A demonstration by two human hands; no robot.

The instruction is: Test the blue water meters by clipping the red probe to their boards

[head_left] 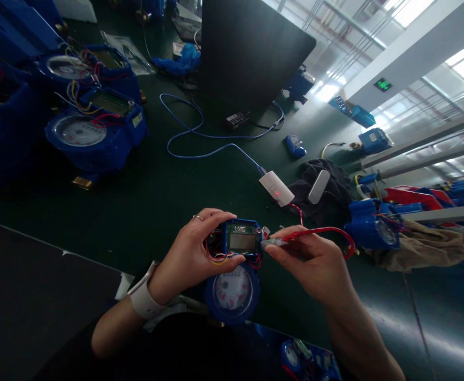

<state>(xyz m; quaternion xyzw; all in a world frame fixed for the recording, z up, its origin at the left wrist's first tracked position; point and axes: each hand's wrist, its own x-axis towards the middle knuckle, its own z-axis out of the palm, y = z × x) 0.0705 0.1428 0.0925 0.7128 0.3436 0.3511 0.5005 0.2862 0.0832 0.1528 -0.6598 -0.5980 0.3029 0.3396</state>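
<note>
My left hand point(198, 246) is closed around the display housing of a blue water meter point(234, 293). Thumb and fingers grip the two sides of its circuit board with a small LCD point(242, 242). Between the thumb and fingers of my right hand point(315, 256) is the whitish connector of a red cable point(331, 230). Its tip meets the right edge of the board; whether it is plugged in is hidden. Thin coloured wires loop from the housing beside my left thumb. The round dial of the meter faces up, below the board.
A white adapter box point(276, 189) with a red light lies ahead, joined to a blue cable point(200, 135). Several blue meters point(97, 132) stand at the left. A dark monitor point(251, 47) rises at the back. Dark cloth point(335, 182) and another meter point(375, 225) are at the right.
</note>
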